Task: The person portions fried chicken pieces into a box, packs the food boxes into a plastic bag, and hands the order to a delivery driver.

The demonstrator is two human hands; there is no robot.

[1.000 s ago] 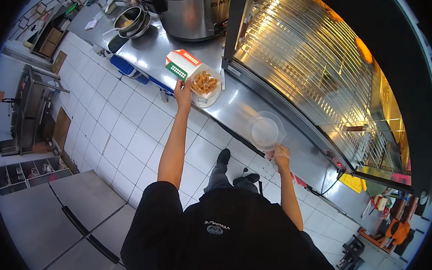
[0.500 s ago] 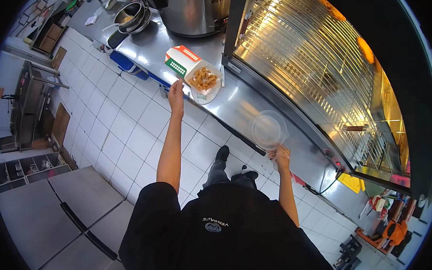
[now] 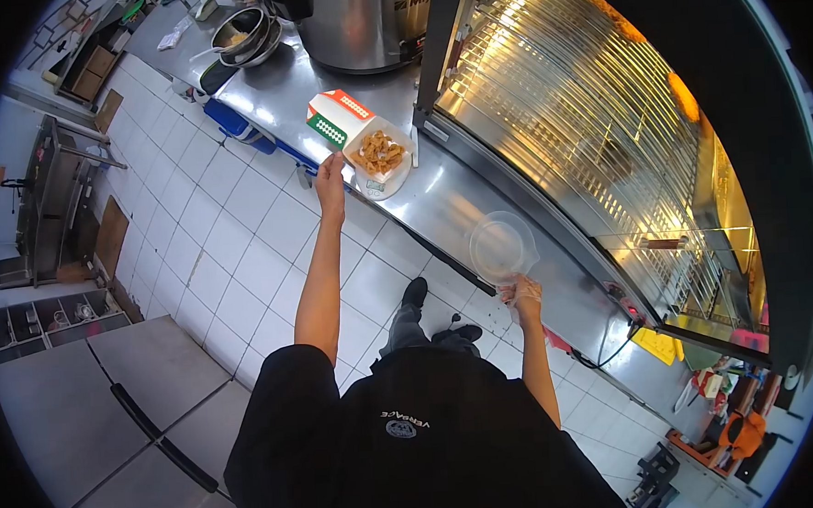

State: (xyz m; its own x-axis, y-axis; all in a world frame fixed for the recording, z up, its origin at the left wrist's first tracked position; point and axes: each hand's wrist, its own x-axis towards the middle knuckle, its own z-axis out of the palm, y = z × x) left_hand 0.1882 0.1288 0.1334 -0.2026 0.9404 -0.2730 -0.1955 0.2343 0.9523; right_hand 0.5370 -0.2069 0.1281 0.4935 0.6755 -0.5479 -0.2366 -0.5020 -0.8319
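Observation:
An open takeaway box [image 3: 340, 110] in white, red and green holds browned, fried-looking pieces of food [image 3: 381, 152]. It rests on a small round kitchen scale [image 3: 386, 187] on the steel counter. My left hand [image 3: 331, 180] is closed, with its fingertips at the box's near corner; what they pinch, if anything, is too small to make out. Farther right, my right hand [image 3: 523, 296], in a clear plastic glove, grips the near edge of a clear round plastic container [image 3: 498, 246] over the counter.
A lit glass warming cabinet [image 3: 565, 117] with wire racks borders the counter [image 3: 440, 192] on the right. A large steel cooker [image 3: 358, 27] and stacked metal bowls [image 3: 246, 37] stand farther back. White floor tiles [image 3: 238, 203] lie left of the counter, and a steel fridge [image 3: 74, 409] is at lower left.
The whole view has shifted slightly. My left hand stays by the box corner, and my right hand keeps hold of the clear container, with little visible movement.

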